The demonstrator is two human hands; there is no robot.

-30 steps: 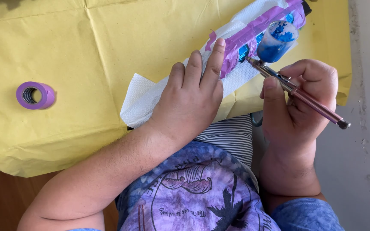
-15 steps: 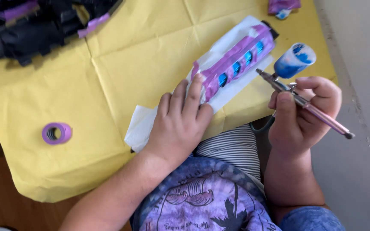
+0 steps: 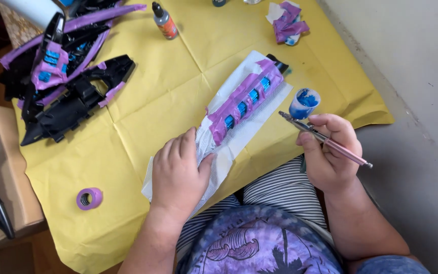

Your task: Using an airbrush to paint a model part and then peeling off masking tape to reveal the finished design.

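Note:
My left hand [image 3: 178,175] lies flat on a white paper towel [image 3: 259,114] spread over yellow paper [image 3: 153,101], fingers apart, pressing it down. On the towel rests a long black part wrapped in purple masking tape [image 3: 244,101] with freshly painted blue windows showing. My right hand [image 3: 328,152] grips a slim pink airbrush [image 3: 325,139] with a small cup of blue paint [image 3: 304,103] on top; its tip sits just right of the taped part, off the towel.
Several black parts masked with purple tape [image 3: 62,76] lie at the upper left. A purple tape roll [image 3: 89,198] sits lower left, a small bottle [image 3: 164,20] at top, crumpled tape and tissue [image 3: 287,23] top right. A cardboard box [image 3: 6,167] stands left.
The view has pulled back and tilted up, revealing more of the table. My left hand slid down the towel away from the taped part. The airbrush drew back to the right.

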